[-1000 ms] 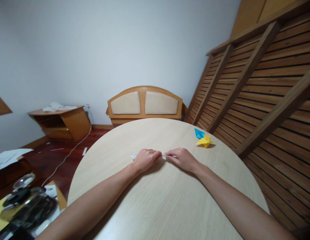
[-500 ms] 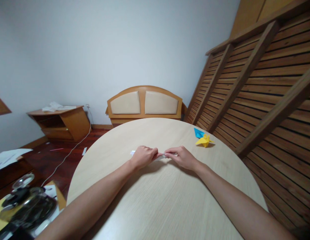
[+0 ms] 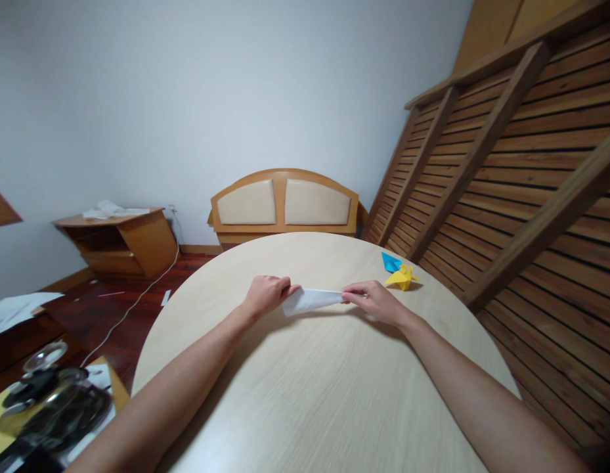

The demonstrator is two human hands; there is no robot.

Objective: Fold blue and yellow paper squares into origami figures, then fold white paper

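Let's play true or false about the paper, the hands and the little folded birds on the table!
1. Both hands hold the white paper. True: the left hand pinches its wide end and the right hand its narrow end.
2. The white paper lies flat under the palms. False: it is lifted above the round table, stretched between the two hands.
3. A yellow folded bird sits on the table near the right hand. True.
4. The blue folded paper is in the left hand's grip. False: it lies on the table just behind the yellow bird, untouched.
5. The bench behind the table is green. False: it is wooden with beige pads.
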